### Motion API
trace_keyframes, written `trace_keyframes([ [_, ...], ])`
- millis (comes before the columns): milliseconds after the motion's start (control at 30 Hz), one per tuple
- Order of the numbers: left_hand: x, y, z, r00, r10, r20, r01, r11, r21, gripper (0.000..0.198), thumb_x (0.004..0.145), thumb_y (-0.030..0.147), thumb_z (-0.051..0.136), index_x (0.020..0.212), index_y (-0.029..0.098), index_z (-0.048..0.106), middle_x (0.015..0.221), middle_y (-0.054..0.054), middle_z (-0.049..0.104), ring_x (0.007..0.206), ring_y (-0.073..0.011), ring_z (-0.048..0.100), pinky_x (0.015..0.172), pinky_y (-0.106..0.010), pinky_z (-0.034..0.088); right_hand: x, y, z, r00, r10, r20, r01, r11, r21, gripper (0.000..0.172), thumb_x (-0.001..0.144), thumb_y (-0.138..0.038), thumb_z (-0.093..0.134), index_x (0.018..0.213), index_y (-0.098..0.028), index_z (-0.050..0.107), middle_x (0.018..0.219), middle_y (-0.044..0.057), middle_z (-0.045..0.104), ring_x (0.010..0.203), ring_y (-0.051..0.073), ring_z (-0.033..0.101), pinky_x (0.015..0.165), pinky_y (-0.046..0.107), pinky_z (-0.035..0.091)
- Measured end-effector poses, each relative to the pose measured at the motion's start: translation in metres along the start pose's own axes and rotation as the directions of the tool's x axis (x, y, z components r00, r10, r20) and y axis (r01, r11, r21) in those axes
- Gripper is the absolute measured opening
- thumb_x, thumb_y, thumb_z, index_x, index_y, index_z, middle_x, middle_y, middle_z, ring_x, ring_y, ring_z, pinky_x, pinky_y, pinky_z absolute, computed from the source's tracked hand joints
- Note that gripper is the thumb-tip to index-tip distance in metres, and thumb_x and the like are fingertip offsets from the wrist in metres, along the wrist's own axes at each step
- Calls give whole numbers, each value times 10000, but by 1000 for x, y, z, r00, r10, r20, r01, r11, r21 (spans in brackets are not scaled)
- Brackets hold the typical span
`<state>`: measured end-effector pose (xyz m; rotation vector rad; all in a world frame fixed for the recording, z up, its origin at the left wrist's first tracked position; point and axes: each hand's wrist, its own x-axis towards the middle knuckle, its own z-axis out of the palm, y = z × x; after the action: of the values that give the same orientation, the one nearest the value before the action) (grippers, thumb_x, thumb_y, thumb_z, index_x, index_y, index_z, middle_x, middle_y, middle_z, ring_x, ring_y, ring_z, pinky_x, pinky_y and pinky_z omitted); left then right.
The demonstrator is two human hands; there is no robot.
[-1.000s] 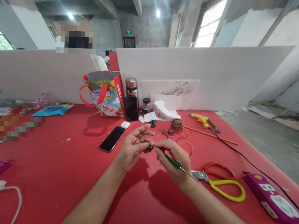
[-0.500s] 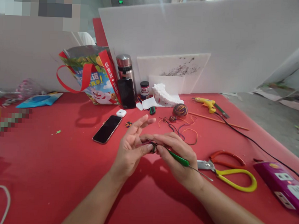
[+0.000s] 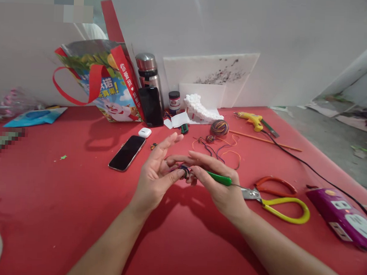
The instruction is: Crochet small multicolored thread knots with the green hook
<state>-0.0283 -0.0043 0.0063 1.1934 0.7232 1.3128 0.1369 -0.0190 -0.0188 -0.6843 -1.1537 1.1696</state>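
Between thumb and index finger, my left hand [image 3: 156,177] pinches a small dark piece of multicoloured yarn work [image 3: 185,170], its other fingers raised. My right hand [image 3: 221,183] grips a crochet hook [image 3: 220,178] with a green handle, and its fingertips meet the yarn piece. The hook's working tip is hidden among the fingers. Beyond my hands lies a ball of multicoloured yarn [image 3: 219,127], with a smaller tangle [image 3: 210,139] and loose strands in front of it. To the right rest scissors [image 3: 285,202] with one red and one yellow handle loop.
At the left are a phone [image 3: 127,153], a white earbud case [image 3: 144,132] and a printed bag [image 3: 112,98]. A thermos [image 3: 147,63], a second phone [image 3: 151,107] and a jar [image 3: 174,102] stand behind. A yellow glue gun [image 3: 251,120] and a purple power strip [image 3: 341,215] lie at the right.
The view has shifted slightly, so things sit a little further left and higher. The hook handle now lies flatter in my right hand. Both hands keep their holds.
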Motion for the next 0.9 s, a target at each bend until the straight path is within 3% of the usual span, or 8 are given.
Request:
trace_keyframes([
  [167, 1, -2, 2, 999, -16, -29, 16, 1000, 6, 608, 839, 117, 853, 1390, 340, 725, 1617, -87, 590, 1014, -188, 769, 773, -252, 649, -1, 3, 0, 999, 18, -37, -18, 1000, -5, 264, 937, -264, 810, 1196, -308, 830, 1081, 33, 866, 758, 150, 773, 694, 311, 678],
  [333, 5, -8, -1, 995, -96, -29, 95, 995, -32, 695, 808, 169, 897, 1450, 320, 680, 1408, -101, 727, 984, -212, 779, 845, -317, 650, -1, 0, 1, 995, 48, -88, -51, 998, -29, 159, 913, -322, 836, 1066, -287, 862, 1019, 35, 861, 747, 160, 769, 702, 326, 687],
  [467, 6, -12, -2, 973, -222, -67, 213, 970, -121, 572, 738, 174, 952, 1271, 285, 774, 1385, -83, 739, 988, -200, 757, 820, -303, 638, 0, -3, 3, 989, 78, -126, -77, 997, 15, 136, 897, -340, 850, 1011, -267, 864, 913, 28, 852, 643, 140, 724, 618, 301, 667],
  [600, 6, -16, -1, 955, -275, -111, 255, 953, -165, 290, 695, 195, 983, 950, 212, 846, 1451, -84, 706, 973, -176, 721, 833, -303, 616, 1, -2, 3, 984, 89, -153, -80, 995, 65, 111, 888, -299, 848, 991, -264, 870, 804, 8, 824, 726, 152, 759, 708, 295, 670],
  [733, 7, -19, 0, 951, -297, -83, 273, 936, -224, 165, 693, 256, 992, 764, 203, 853, 1180, -70, 806, 944, -188, 732, 877, -330, 601, 0, 1, 1, 980, 109, -164, -96, 992, 87, 95, 891, -291, 846, 982, -275, 867, 807, 4, 830, 783, 164, 791, 799, 314, 672],
  [900, 9, -17, 1, 953, -294, -75, 267, 929, -255, 198, 676, 312, 1007, 791, 205, 886, 957, -62, 841, 867, -184, 734, 856, -324, 591, 0, 1, -1, 981, 106, -161, -98, 993, 60, 108, 902, -308, 838, 1000, -274, 865, 839, 9, 835, 803, 179, 797, 848, 351, 670],
])
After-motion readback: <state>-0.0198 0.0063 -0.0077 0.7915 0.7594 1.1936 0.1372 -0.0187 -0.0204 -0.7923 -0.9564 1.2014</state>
